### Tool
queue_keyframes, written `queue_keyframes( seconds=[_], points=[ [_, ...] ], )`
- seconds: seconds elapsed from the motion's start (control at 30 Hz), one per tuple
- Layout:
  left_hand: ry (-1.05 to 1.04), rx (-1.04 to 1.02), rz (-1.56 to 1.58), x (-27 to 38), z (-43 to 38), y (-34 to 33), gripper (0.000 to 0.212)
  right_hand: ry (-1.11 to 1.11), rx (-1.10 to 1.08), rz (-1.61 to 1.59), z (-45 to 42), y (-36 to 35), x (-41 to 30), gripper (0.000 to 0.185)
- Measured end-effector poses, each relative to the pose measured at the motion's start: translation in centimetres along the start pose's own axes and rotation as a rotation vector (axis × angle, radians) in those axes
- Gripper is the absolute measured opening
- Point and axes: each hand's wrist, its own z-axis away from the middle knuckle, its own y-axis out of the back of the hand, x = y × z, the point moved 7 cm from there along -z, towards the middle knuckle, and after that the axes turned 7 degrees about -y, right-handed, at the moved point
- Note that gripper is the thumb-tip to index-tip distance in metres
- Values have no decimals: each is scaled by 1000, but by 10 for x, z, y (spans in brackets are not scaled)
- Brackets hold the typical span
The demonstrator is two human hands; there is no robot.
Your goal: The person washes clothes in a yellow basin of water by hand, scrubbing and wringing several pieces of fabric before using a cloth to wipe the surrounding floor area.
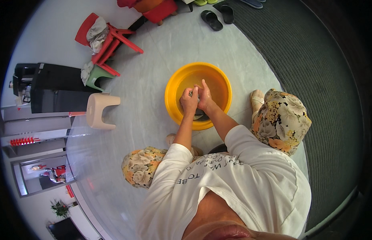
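Note:
Both hands are together over a round yellow plastic basin (169, 96) that holds cloudy water. My left hand (189, 100) is curled, with a small grey item (190, 93), perhaps cloth, showing between its fingers. Against it rests my right hand (204, 95), wet, one finger stretched out towards the basin's far side. Its grip is partly hidden by the left hand. Below the wrists, a dark and grey item (199, 115) lies in the water near the basin's near side; I cannot tell exactly what it is.
My knees in floral trousers (288, 120) flank the basin on the tiled floor (138, 105). A beige plastic stool (96, 111), a green stool (99, 76) and a red chair (106, 49) with cloth stand left. Black slippers (212, 20) lie beyond, beside a ribbed dark mat (318, 90).

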Motion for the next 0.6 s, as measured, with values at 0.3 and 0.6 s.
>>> queue_keyframes(
  seconds=[0.3,0.6],
  points=[
    [-439,182,-355,18,0,13,25,-122,-217,2,-17,-3,34,32],
    [-108,96,7,3,4,3,35,205,-148,272,-13,7,19,29]
  ],
)
